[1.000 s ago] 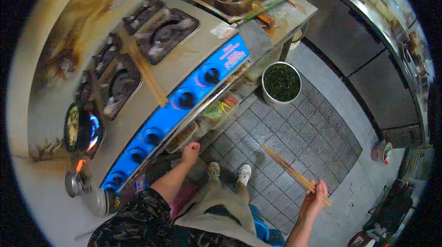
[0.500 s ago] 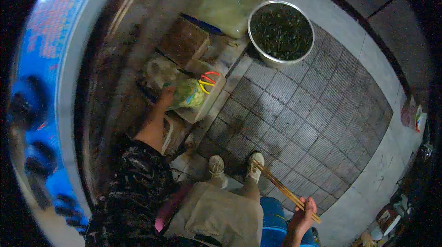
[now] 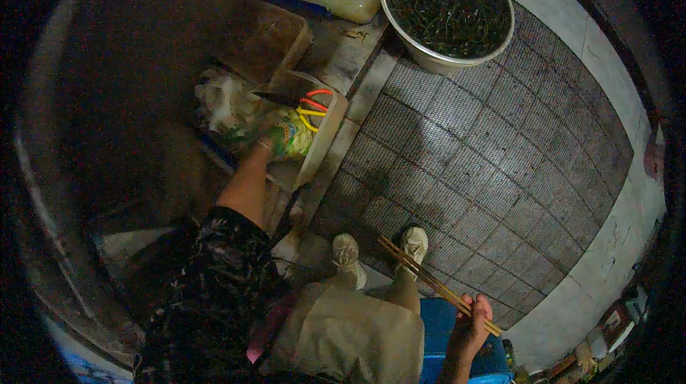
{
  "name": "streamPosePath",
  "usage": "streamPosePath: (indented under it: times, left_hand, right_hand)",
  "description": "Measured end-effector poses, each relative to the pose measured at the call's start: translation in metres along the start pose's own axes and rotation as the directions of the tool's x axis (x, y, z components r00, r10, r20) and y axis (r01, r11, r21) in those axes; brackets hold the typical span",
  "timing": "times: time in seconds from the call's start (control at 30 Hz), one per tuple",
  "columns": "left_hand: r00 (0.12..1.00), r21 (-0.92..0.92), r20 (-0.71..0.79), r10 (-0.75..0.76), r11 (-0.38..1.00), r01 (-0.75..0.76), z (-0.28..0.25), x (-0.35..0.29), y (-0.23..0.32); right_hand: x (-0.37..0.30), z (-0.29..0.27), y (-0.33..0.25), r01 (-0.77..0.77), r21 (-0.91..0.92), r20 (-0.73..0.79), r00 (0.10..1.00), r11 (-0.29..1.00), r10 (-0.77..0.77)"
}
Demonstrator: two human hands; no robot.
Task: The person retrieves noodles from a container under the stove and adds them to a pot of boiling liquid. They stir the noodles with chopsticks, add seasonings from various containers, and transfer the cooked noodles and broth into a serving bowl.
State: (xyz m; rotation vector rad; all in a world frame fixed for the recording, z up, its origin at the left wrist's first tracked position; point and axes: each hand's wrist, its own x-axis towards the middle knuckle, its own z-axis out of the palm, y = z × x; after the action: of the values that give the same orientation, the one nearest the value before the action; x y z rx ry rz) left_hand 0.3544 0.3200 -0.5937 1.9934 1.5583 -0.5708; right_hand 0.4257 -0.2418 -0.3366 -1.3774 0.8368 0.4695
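Bag (image 3: 294, 139): in the bin (image 3: 327, 139); probably light, soft and slippery, easily torn.
Bag hold: best a full handful from the bin's left side, clear of the scissors (image 3: 311, 111).
Left hand (image 3: 267, 131): at the bag, within the bin; too blurred to tell whether it grips.
Right hand (image 3: 471, 318): closed round the chopsticks (image 3: 434, 283), well right of the bin.
Chopsticks: likely light, stiff.

Left hand (image 3: 271, 141): 1. Right hand (image 3: 474, 314): 1. Chopsticks (image 3: 437, 287): at least 2, exact count unclear. Shoes (image 3: 414, 242): 2. Bowl (image 3: 444, 62): 1. Loop handles (image 3: 312, 113): 1 red, 1 yellow. White bin (image 3: 325, 142): 1. Mat (image 3: 493, 141): 1.
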Motion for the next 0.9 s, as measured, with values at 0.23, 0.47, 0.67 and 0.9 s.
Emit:
streamPosePath:
  times: [0.23, 0.47, 0.67, 0.9]
  left_hand:
    - [0.992, -0.173, -0.128, 0.009, 0.985, -0.031, -0.035, -0.034, -0.004]
    - [0.795, -0.418, -0.605, 0.041, 0.834, -0.361, -0.045, -0.156, 0.032]
    - [0.944, -0.827, -0.263, 0.197, 0.457, -0.326, -0.070, -0.318, 0.084]
    - [0.786, -0.717, -0.160, 0.597, 0.476, -0.508, -0.140, -0.487, 0.102]
  right_hand:
    - [-0.020, -0.006, -0.021, 0.075, 0.042, 0.081, 0.994, 0.996, -0.078]
    - [-0.064, 0.000, -0.078, 0.111, 0.123, 0.035, 0.993, 0.986, -0.116]
    - [-0.124, 0.028, -0.153, 0.194, 0.135, 0.038, 0.979, 0.972, -0.200]
    - [-0.156, 0.007, -0.210, 0.717, -0.163, 0.404, 0.675, 0.677, -0.618]
